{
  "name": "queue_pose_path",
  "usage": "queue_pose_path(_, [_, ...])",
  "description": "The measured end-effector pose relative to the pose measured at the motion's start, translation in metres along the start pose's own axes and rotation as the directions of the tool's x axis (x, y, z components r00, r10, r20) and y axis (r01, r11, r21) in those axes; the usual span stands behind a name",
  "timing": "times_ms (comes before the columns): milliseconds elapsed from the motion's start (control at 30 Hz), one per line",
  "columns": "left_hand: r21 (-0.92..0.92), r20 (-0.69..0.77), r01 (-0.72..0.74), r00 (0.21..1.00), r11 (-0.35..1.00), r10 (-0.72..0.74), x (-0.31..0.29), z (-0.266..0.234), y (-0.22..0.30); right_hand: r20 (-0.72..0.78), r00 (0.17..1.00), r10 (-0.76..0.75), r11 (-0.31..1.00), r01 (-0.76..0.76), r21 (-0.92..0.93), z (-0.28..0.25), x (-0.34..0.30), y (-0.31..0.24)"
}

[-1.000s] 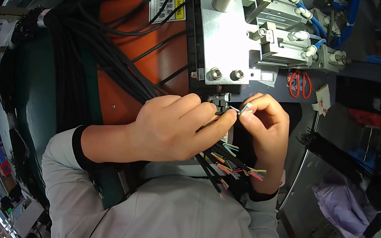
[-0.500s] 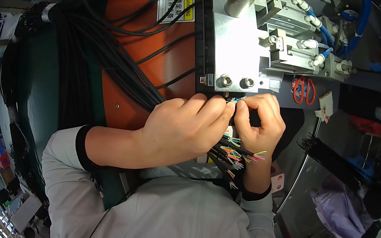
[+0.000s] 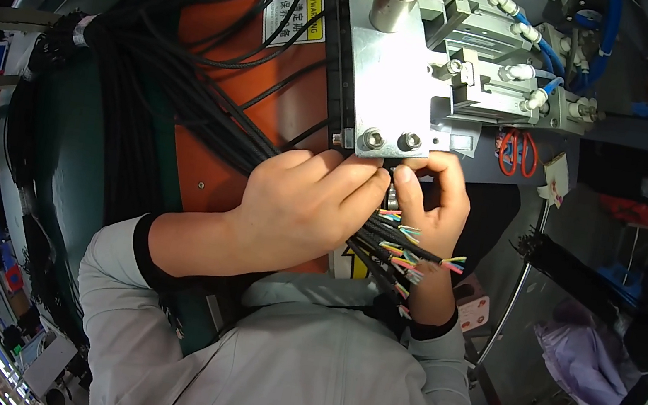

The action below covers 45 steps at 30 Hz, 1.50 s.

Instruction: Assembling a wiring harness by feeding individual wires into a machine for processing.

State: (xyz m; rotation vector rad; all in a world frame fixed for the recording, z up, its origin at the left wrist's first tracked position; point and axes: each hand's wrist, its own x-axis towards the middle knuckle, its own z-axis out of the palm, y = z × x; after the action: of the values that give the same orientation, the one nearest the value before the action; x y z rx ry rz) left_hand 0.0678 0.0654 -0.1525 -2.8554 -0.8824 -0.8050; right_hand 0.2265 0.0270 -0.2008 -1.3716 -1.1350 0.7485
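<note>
My left hand (image 3: pixel 303 199) is closed over black cables (image 3: pixel 214 123) that run in from the upper left and pass beneath it. Their cut ends, fanned into colored wires (image 3: pixel 400 252), stick out below its fingers. Its thumb and forefinger are pinched together at the lower edge of a bright metal block (image 3: pixel 395 87) on a machine. Close by, my right hand (image 3: pixel 442 208) is bent into a pinch, with its fingertips up against the same edge. Whatever lies between the right fingertips is hidden under the block.
Beneath the cables is an orange machine plate (image 3: pixel 213 186) with a warning label (image 3: pixel 296 10). Pneumatic cylinders (image 3: pixel 487 89) with blue hoses stand at the upper right. Red-handled scissors (image 3: pixel 518 152) lie beside them. A lilac cloth (image 3: pixel 585 359) hangs at the right.
Both hands have moved up slightly against the block. The thin wires seen between the fingertips before are now out of sight. The fanned wire ends have shifted a little to the right.
</note>
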Motion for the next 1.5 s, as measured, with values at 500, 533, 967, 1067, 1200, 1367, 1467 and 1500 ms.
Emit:
queue_pose_path(500, [-0.040, 0.265, 0.132, 0.957, 0.990, -0.117, 0.025, -0.054, 0.016, 0.439, 0.679, -0.589, 0.804, 0.546, 0.234, -0.035, 0.035, -0.058])
queue_pose_path(533, [-0.066, 0.262, 0.133, 0.959, 0.989, -0.112, 0.028, -0.056, 0.016, 0.433, 0.678, -0.594, 0.800, 0.552, 0.233, -0.037, 0.034, -0.061])
queue_pose_path(967, [-0.213, -0.163, -0.184, 0.975, 0.959, 0.151, 0.025, -0.039, -0.002, 0.112, 0.943, -0.312, 0.926, 0.276, 0.258, -0.021, 0.009, -0.067])
queue_pose_path(1067, [-0.173, -0.252, -0.148, 0.962, 0.974, 0.101, 0.018, -0.029, 0.000, -0.037, 0.993, -0.115, 0.827, 0.116, 0.550, -0.006, 0.006, -0.061])
queue_pose_path(1200, [-0.207, -0.221, -0.116, 0.973, 0.971, 0.070, 0.014, -0.029, 0.003, -0.028, 0.943, -0.331, 0.903, 0.325, 0.281, -0.012, 0.008, -0.048])
queue_pose_path(1367, [-0.184, -0.225, -0.114, 0.972, 0.976, 0.071, 0.005, -0.022, 0.001, 0.141, 0.951, -0.275, 0.926, 0.222, 0.306, -0.012, 0.006, -0.047])
queue_pose_path(1467, [-0.182, -0.217, -0.145, 0.971, 0.972, 0.104, 0.004, -0.020, 0.000, 0.092, 0.991, -0.099, 0.887, 0.046, 0.459, -0.009, 0.003, -0.044])
queue_pose_path(1500, [-0.184, -0.216, -0.142, 0.971, 0.973, 0.101, 0.004, -0.020, 0.000, 0.069, 0.985, -0.156, 0.932, 0.124, 0.340, -0.010, 0.003, -0.045])
